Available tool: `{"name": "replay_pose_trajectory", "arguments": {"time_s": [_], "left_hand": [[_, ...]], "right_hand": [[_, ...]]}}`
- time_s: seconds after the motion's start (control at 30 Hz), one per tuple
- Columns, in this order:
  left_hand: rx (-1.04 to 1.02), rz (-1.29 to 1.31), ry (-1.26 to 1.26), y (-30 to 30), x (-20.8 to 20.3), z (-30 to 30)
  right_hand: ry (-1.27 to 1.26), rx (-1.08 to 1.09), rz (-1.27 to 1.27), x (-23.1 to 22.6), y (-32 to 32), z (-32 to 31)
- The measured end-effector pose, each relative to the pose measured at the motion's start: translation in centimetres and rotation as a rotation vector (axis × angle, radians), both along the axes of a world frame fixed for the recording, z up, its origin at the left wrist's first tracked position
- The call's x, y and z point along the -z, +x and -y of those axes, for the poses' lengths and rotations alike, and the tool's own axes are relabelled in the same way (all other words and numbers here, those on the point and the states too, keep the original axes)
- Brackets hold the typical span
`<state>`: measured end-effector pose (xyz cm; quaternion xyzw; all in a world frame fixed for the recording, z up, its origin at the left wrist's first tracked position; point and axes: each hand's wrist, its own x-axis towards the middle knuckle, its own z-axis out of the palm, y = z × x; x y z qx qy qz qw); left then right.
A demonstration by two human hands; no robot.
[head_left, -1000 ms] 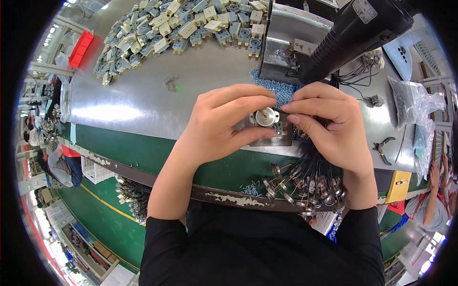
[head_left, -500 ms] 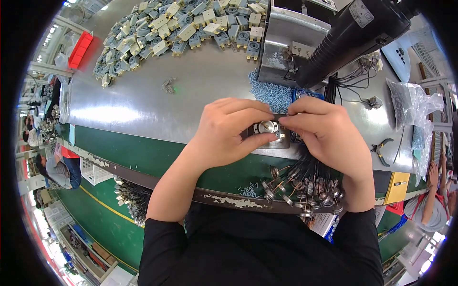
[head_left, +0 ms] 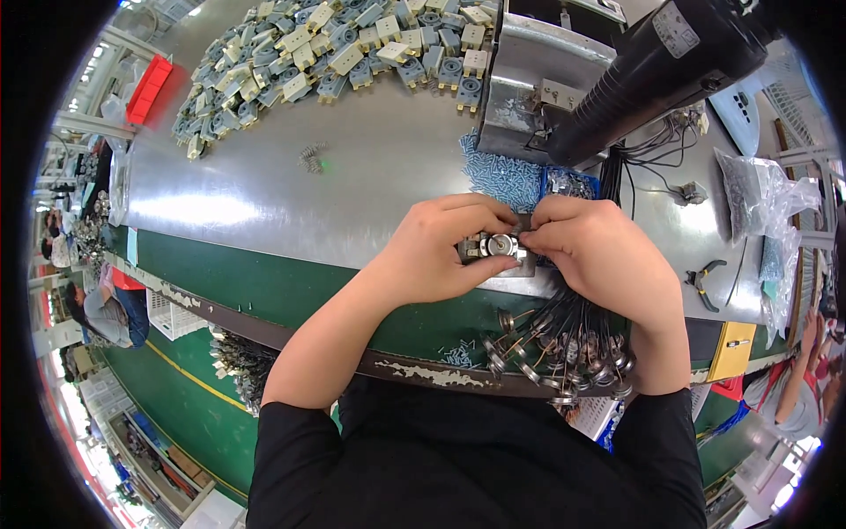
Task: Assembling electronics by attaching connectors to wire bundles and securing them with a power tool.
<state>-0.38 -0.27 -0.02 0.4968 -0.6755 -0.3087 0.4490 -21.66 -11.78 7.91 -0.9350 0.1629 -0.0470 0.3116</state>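
Observation:
Thumb and fingers of my left hand (head_left: 441, 247) grip a small switch-like part with a round metal disc (head_left: 501, 245) and a central pin. It sits over a small metal plate (head_left: 522, 270) near the bench's front edge. At the part's right side, my right hand (head_left: 604, 251) has its thumb and fingertips pinched together. Whatever is between those fingertips is hidden. Just beyond the hands lie a heap of small bluish screws (head_left: 500, 180) and a blue tray (head_left: 573, 182) of small metal pieces.
Grey and cream switch housings (head_left: 344, 57) are piled at the back. A metal stand (head_left: 502, 106) and a black ribbed cylindrical tool (head_left: 643, 84) rise at back right. Black leads with metal discs (head_left: 564, 353) hang over the front edge. Pliers (head_left: 702, 284) lie at right.
Both hands have shifted slightly nearer to me, the left also to the right, with the round-disc part. More of the blue tray shows now.

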Motion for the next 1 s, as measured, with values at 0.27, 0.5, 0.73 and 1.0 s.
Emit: {"name": "replay_pose_trajectory", "arguments": {"time_s": [0.27,0.5,0.73,1.0], "left_hand": [[0.052,-0.058,0.015,0.6,0.3,0.2],[0.056,-0.052,0.009,0.8,0.5,0.2],[0.032,-0.092,0.018,0.6,0.5,0.1],[0.046,-0.062,0.004,0.8,0.7,-0.1]], "right_hand": [[0.044,-0.006,-0.021,-0.1,0.2,0.0],[0.114,-0.051,0.098,1.0,0.5,1.9],[0.217,-0.059,0.112,2.1,0.7,3.3],[0.080,-0.081,0.150,2.1,0.9,2.7]]}}
